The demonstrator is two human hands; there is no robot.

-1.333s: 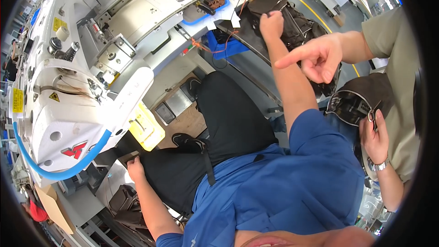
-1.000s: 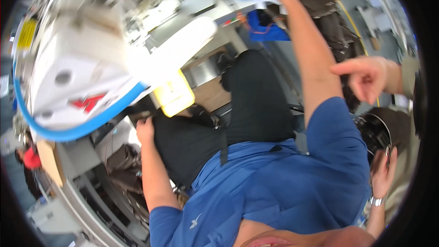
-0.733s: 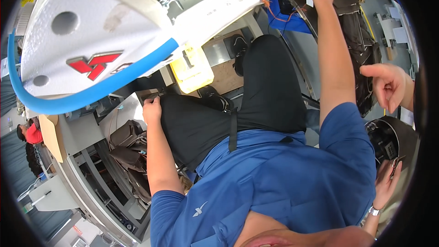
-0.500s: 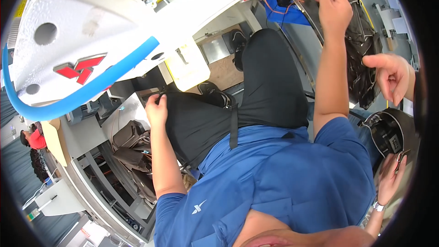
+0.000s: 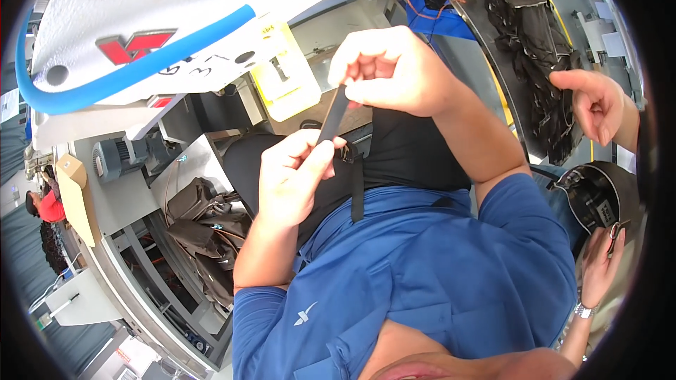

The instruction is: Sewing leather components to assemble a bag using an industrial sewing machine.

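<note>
A short dark grey strip (image 5: 334, 115), flat and narrow like a piece of webbing, stretches at a slant between my two hands above my lap. My left hand (image 5: 292, 179) pinches its lower end between thumb and fingers. At the upper end my right hand (image 5: 394, 74) grips it with the thumb pressed against curled fingers. The strip's very ends are hidden by my fingers. Beyond my left hand, a white machine head (image 5: 211, 35) with a red emblem carries a curved blue tube (image 5: 134, 84).
A yellow-edged plate (image 5: 285, 74) is beside the machine. Dark bags (image 5: 201, 218) lie at the left, and more dark fabric pieces (image 5: 524, 49) lie at the right. Another person's hands (image 5: 598, 109) are at the far right, beside an open dark pouch (image 5: 598, 197).
My hands have come together over my lap, the right one from the upper right. The dark strip now shows between them. The machine sits higher in view.
</note>
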